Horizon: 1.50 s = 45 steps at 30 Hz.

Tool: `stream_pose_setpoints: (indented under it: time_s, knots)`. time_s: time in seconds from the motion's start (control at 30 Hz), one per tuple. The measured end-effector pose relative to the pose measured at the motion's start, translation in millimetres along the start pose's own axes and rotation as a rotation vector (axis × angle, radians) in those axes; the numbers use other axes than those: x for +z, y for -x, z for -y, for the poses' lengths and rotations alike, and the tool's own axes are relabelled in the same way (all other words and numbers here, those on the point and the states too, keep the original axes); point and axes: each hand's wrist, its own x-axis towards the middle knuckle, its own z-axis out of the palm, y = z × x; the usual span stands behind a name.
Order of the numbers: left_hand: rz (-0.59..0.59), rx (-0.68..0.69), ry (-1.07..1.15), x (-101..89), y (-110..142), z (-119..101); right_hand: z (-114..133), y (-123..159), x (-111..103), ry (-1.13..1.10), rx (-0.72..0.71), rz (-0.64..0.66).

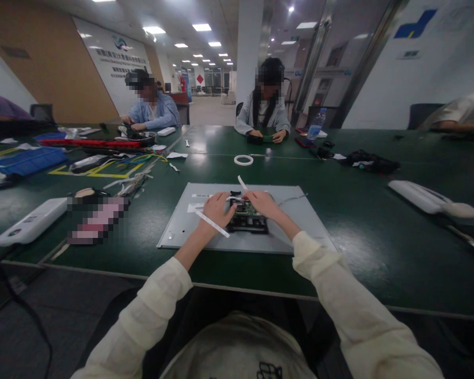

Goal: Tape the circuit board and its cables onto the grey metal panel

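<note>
A flat grey metal panel (177, 230) lies on the green table in front of me. On its middle sits a green circuit board (248, 209) with a black plastic bracket (250, 225) along its near side. My left hand (215, 210) rests at the board's left edge, thumb apart from the outstretched fingers. A white printed strip (212, 223) lies across the back of that hand. My right hand (263, 204) is over the board's far side, its fingers closed by a white strip (242, 182) that sticks up. The fingertips partly hide the board.
A tape roll (244, 160) lies beyond the panel. At left are a blue tray (27, 159), loose cables (132, 181) and a white power strip (33, 221). A white device (418, 197) lies right. Two people sit opposite; a bottle (316, 125) stands nearby.
</note>
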Motion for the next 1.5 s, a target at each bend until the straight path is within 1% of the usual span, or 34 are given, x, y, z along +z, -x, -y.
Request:
stream_pose_setpoints:
  time_s: [0.17, 0.37, 0.47, 0.6, 0.7, 0.87, 0.97, 1.1, 1.23, 1.37, 1.5]
  knots:
    - [0.100, 0.005, -0.023, 5.0, 2, 0, -2, -1, 5, -0.002, 0.004, -0.027]
    - [0.145, -0.046, -0.036, 12.7, 3, 7, -3, -3, 8, -0.094, 0.034, -0.051]
    - [0.147, -0.061, -0.043, 17.3, 4, 8, -4, -6, 8, -0.236, 0.056, -0.088]
    - [0.142, -0.100, -0.083, 21.7, 6, 7, -5, -10, 7, -0.481, 0.095, -0.171]
    - [0.148, -0.112, -0.113, 21.1, 6, 4, -5, -10, 7, -0.533, 0.105, -0.180]
    - [0.192, -0.132, -0.176, 16.8, 5, -1, 1, -3, 9, -0.363, 0.132, -0.151]
    - [0.266, -0.156, -0.182, 15.8, 4, -1, 4, 0, 9, -0.237, 0.131, -0.141]
    - [0.360, -0.178, -0.142, 15.1, 3, 0, 7, 3, 9, -0.085, 0.149, -0.089]
    - [0.408, -0.167, -0.115, 13.8, 3, 1, 8, 4, 10, -0.046, 0.144, -0.054]
    - [0.410, -0.158, -0.125, 14.2, 3, 1, 9, 4, 9, -0.022, 0.118, -0.032]
    - [0.408, -0.151, -0.133, 15.3, 3, 2, 7, 3, 8, 0.013, 0.090, -0.037]
